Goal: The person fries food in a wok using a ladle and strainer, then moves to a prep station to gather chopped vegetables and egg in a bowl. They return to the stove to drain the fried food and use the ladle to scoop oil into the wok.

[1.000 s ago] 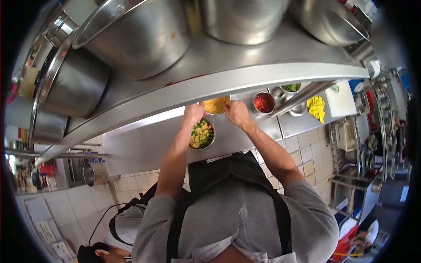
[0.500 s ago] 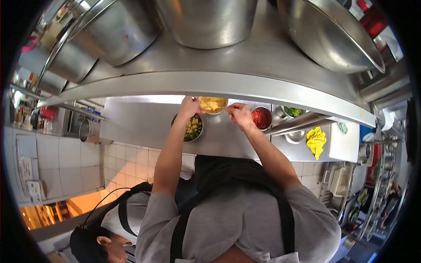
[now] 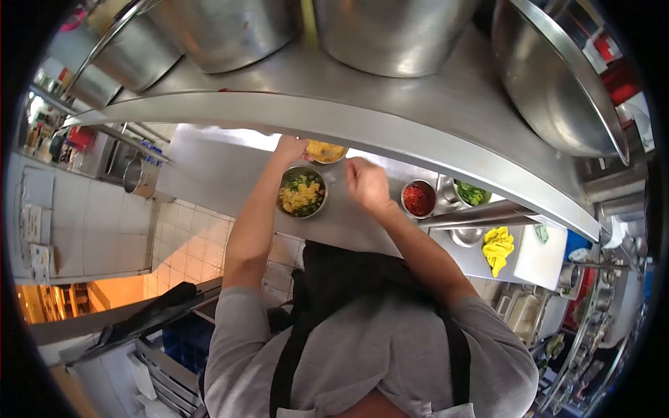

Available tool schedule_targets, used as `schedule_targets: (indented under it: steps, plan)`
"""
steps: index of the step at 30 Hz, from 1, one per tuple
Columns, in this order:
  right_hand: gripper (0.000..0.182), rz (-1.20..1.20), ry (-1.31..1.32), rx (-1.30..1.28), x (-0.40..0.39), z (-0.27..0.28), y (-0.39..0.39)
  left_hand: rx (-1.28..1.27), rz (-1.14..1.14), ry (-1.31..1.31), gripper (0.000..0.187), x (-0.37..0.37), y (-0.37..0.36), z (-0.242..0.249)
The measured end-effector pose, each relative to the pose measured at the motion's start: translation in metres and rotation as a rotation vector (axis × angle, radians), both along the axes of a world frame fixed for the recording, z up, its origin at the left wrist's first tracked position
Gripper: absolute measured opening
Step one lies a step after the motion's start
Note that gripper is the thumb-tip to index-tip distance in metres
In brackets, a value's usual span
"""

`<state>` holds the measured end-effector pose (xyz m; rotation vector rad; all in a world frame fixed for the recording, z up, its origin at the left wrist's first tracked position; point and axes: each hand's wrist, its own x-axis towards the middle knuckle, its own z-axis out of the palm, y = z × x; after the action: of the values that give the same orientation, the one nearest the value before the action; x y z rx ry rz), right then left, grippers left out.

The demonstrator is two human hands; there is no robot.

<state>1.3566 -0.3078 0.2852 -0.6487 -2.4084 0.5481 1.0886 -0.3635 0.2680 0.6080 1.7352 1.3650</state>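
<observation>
Reaching forward under the steel shelf (image 3: 390, 125), the left hand (image 3: 289, 148) closes its fingers on the rim of a small bowl of yellow food (image 3: 325, 151) at 12 o'clock. The right hand (image 3: 366, 184) hovers loosely curled beside it; whether it grips anything I cannot tell. At 9 o'clock of that hand sits a steel bowl of yellow and green mix (image 3: 302, 192), at 3 o'clock a bowl of red chopped food (image 3: 419, 199).

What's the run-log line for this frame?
left hand: on yellow-food bowl | right hand: beside mixed bowl, grip unclear | chili bowl: untouched
</observation>
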Motion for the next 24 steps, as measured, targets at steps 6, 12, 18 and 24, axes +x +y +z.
schedule_targets:
  steps: [6, 12, 18, 24]
  plan:
    - [0.036, -0.187, -0.188, -0.098, 0.053, 0.042, 0.019, 0.025, -0.152, -0.381, 0.03, 0.099, 0.038, 0.005]
    - [0.065, 0.016, -0.448, -0.635, 0.077, -0.066, -0.029, -0.122, -0.227, -0.441, 0.042, 0.126, 0.054, -0.056]
    - [0.071, -0.086, -0.271, -1.439, 0.004, -0.057, -0.077, 0.157, 0.231, -0.292, 0.044, 0.03, -0.102, 0.009]
    - [0.049, -0.245, -0.01, -1.578, -0.076, -0.095, -0.107, 0.137, 0.812, -0.401, 0.025, -0.043, -0.343, -0.031]
